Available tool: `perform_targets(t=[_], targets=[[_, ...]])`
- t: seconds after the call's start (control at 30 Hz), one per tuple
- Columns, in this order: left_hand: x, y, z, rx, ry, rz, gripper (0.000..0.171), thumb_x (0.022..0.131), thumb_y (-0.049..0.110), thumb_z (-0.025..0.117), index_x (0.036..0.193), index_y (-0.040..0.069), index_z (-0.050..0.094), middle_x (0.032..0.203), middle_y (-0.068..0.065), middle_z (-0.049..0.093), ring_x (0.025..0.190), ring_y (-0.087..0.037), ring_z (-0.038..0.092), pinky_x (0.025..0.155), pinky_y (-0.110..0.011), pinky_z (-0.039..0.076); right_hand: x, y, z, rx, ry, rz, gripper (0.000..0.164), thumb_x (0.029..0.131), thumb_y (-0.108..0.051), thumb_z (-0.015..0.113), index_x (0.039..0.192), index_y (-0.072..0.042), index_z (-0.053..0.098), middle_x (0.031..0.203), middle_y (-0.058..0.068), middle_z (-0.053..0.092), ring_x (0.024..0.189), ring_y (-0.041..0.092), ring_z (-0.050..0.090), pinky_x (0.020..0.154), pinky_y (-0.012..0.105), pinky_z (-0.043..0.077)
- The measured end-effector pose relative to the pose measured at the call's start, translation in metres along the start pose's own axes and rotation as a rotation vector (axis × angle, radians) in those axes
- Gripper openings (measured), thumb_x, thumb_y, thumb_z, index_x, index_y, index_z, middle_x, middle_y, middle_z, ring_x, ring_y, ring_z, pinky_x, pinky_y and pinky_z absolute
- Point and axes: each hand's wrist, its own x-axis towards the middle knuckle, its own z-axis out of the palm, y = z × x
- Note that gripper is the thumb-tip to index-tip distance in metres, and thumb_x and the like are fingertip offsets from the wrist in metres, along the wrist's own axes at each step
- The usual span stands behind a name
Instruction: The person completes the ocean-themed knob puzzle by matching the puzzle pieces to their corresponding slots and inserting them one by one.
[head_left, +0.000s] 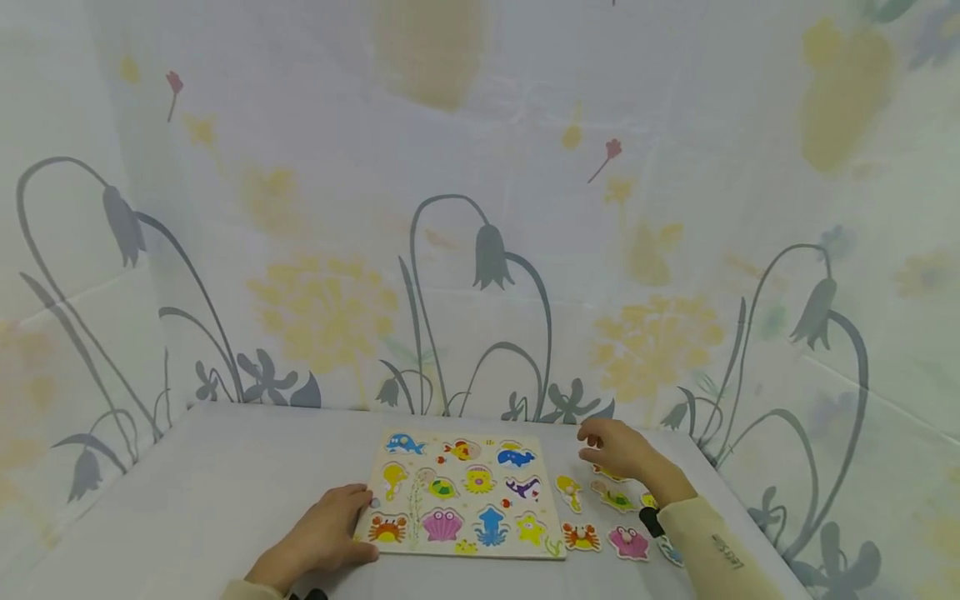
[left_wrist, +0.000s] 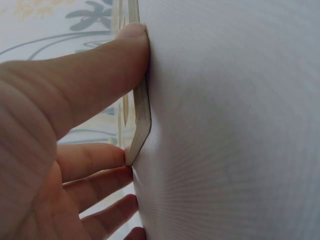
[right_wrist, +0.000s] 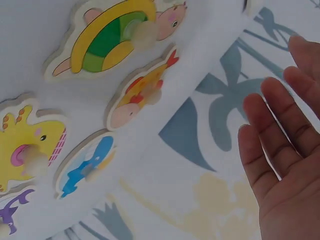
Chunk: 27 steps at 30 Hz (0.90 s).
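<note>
A wooden puzzle board (head_left: 459, 501) with printed sea animals lies flat on the table. My left hand (head_left: 324, 533) holds its near left corner, the thumb on the front edge and the fingers along the left side. In the left wrist view the thumb (left_wrist: 110, 65) presses the board's edge (left_wrist: 143, 105). My right hand (head_left: 621, 448) is raised over the loose pieces at the right, fingers loosely bent and nothing in them. Below it lie a turtle piece (right_wrist: 112, 42), a red and orange fish piece (right_wrist: 140, 92) and a blue whale piece (right_wrist: 87, 165), each with a knob.
Right of the board lie a seahorse piece (head_left: 569, 492), a crab piece (head_left: 581, 537) and a pink shell piece (head_left: 628, 542). A yellow piece (right_wrist: 45, 135) and a purple piece (right_wrist: 7, 217) show in the right wrist view. A flower-printed curtain (head_left: 480, 333) stands behind the white table (head_left: 247, 467).
</note>
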Motion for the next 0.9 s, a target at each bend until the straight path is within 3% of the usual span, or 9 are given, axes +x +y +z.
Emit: perform_targets(t=[0.4,0.57,0.9], targets=[[0.001,0.000,0.001,0.006,-0.007,-0.020,0.084,0.062,0.041,0.087,0.128,-0.001,0.056,0.136,-0.022,0.048,0.129,-0.044,0.038,0.106,-0.060,0.030,-0.011,0.030,0.006,-0.028,-0.024,0.039,0.017,0.083,-0.012,0.073,0.098,-0.006,0.068,0.082,-0.003,0.057,0.073,0.014,0.050,0.066,0.033,0.047],[0.001,0.002,0.002,0.000,-0.007,-0.020,0.084,0.063,0.041,0.087,0.128,-0.001,0.056,0.137,-0.022,0.047,0.129,-0.044,0.037,0.106,-0.060,0.030,-0.015,0.040,0.011,-0.016,-0.051,0.097,0.015,0.084,-0.012,0.072,0.097,-0.008,0.068,0.083,-0.001,0.057,0.072,0.015,0.050,0.065,0.034,0.047],[-0.002,0.003,0.000,0.002,0.017,0.012,0.081,0.064,0.038,0.087,0.127,-0.003,0.056,0.135,-0.024,0.048,0.128,-0.045,0.038,0.106,-0.060,0.030,-0.019,0.043,0.015,-0.004,-0.061,0.151,0.007,0.083,-0.011,0.068,0.089,-0.014,0.067,0.083,0.000,0.056,0.073,0.017,0.049,0.065,0.036,0.046]])
